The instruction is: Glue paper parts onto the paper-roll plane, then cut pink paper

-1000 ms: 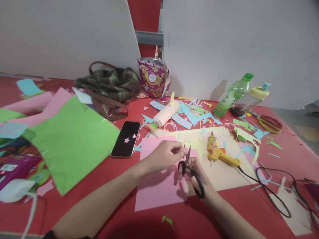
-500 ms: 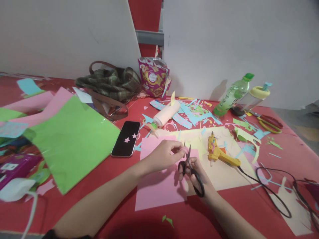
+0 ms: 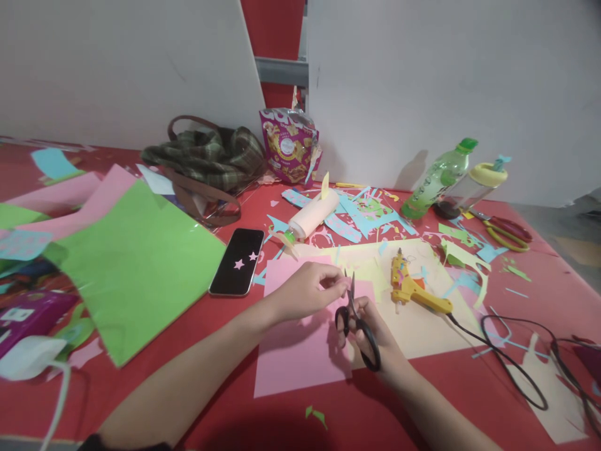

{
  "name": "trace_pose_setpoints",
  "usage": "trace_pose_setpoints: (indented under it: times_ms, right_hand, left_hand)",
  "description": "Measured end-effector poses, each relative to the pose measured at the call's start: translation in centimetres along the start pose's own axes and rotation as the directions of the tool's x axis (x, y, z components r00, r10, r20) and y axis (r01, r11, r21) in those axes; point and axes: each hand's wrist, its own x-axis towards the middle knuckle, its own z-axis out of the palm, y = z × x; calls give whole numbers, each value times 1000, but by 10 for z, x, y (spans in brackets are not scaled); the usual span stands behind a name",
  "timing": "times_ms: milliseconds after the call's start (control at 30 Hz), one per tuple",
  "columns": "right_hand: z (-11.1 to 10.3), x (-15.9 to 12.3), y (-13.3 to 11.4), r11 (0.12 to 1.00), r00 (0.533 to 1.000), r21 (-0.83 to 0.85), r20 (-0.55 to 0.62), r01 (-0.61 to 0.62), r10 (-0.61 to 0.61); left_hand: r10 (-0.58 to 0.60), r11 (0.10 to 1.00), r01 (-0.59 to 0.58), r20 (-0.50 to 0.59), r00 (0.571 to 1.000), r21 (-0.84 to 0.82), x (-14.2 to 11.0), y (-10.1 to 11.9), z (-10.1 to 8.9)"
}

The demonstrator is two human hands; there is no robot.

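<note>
Black-handled scissors (image 3: 359, 324) are in my right hand (image 3: 373, 329), with fingers through the loops and the blades pointing away from me, slightly apart. My left hand (image 3: 312, 289) pinches a small piece of pink paper (image 3: 346, 282) right beside the blades; most of that piece is hidden by the fingers. Both hands hover over a pink sheet (image 3: 295, 366), which lies partly on a cream sheet (image 3: 422, 341). Left of my hands is a phone (image 3: 237, 269), lying flat with two small pink paper stars (image 3: 239, 264) on its screen.
A yellow glue gun (image 3: 417, 294) with a black cord lies to the right. Behind are a paper-wrapped bottle (image 3: 313, 215), a purple snack bag (image 3: 288, 147) and paper scraps. A green sheet (image 3: 145, 263) lies left. Another pair of scissors (image 3: 507, 232) and a green bottle (image 3: 441, 178) are back right.
The scissors have shifted slightly left in my right hand, and their blades have come a little closer together. My left hand stays almost in place with the pink piece.
</note>
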Motion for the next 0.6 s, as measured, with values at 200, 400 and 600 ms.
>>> trace_pose_setpoints:
  times_ms: [200,400,600]
  right_hand:
    - [-3,1,2,1000,999,4,28,31,-31]
    - [-7,1,6,999,999,34,51,4,-6]
    - [-5,0,1,1000,999,-16,53,0,1]
  left_hand:
    - [-15,998,18,56,998,-52,0,1,-3]
    - [-17,998,21,86,996,-54,1,0,-6]
    - [-35,999,36,113,993,-11,1,-2,-7]
